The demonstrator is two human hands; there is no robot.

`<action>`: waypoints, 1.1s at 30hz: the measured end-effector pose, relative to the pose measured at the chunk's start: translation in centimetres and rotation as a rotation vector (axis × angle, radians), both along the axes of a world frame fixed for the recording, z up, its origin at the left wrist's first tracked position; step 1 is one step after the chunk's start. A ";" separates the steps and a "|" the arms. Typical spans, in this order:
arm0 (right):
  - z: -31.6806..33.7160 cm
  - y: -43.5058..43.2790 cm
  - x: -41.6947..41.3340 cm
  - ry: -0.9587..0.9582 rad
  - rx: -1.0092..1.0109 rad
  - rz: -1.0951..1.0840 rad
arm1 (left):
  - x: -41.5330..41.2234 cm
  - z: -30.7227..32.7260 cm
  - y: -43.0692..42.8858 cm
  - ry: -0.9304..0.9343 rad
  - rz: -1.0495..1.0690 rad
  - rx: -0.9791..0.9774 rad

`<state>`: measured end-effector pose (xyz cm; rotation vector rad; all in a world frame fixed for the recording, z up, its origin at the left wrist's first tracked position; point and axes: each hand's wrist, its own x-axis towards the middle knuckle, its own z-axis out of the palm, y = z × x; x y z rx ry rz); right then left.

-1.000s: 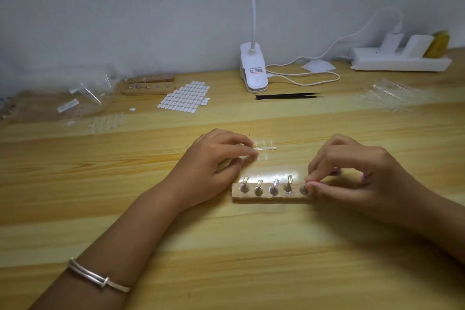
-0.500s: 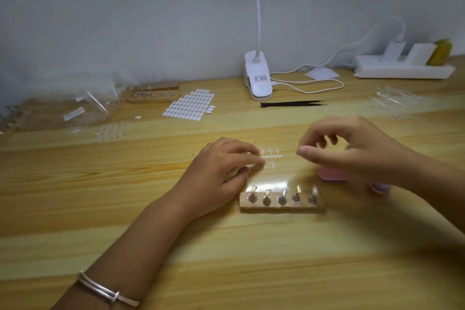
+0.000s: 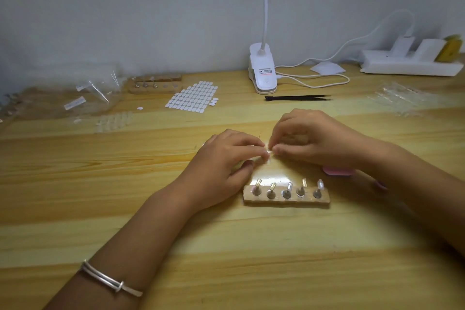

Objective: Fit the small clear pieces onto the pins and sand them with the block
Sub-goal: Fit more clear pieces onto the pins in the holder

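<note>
Two hands meet over one small job. The left hand (image 3: 226,161) lies low on the table (image 3: 120,211), wrist down, with thumb and forefinger pinching one end of a thin strip (image 3: 269,151) of clear pieces and the other fingers curled loosely under. It seems to act as the anchor, steadying the strip so that a single piece can be snapped off. Just to its right, almost fingertip to fingertip, the right hand (image 3: 312,138) arches over from above, knuckles raised, thumb and forefinger nipping the strip's other end. How much of the strip it covers cannot be told. Below the meeting fingertips, on the person's side, sits the holder (image 3: 286,201), its five pins (image 3: 287,190) leaning up. It is probably set close so that a freed piece has a short way to travel. The pin at the right end appears to carry a clear piece; the rest are hard to judge. Beneath the right wrist a pink block (image 3: 337,171) lies partly hidden, within reach for the sanding.
</note>
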<state>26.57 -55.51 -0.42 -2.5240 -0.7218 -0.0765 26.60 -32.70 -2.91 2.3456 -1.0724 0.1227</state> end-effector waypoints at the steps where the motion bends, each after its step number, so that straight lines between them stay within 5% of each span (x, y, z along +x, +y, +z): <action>1: -0.3 0.1 0.0 -0.015 0.002 -0.004 | 0.0 0.0 0.0 0.003 -0.001 -0.002; 11: -0.7 0.2 -0.8 -0.054 0.101 -0.067 | 0.0 0.0 0.1 0.001 -0.001 0.012; 17: 1.6 -1.3 -2.8 0.051 0.390 -0.153 | 0.2 -0.3 0.1 0.008 -0.008 -0.019; 25: 1.0 -2.4 -7.3 -0.123 0.160 0.016 | 0.2 -0.3 0.1 0.009 -0.009 -0.011; 33: 0.8 -1.9 -7.5 -0.084 0.144 0.010 | 0.3 -0.4 0.1 0.012 -0.015 -0.030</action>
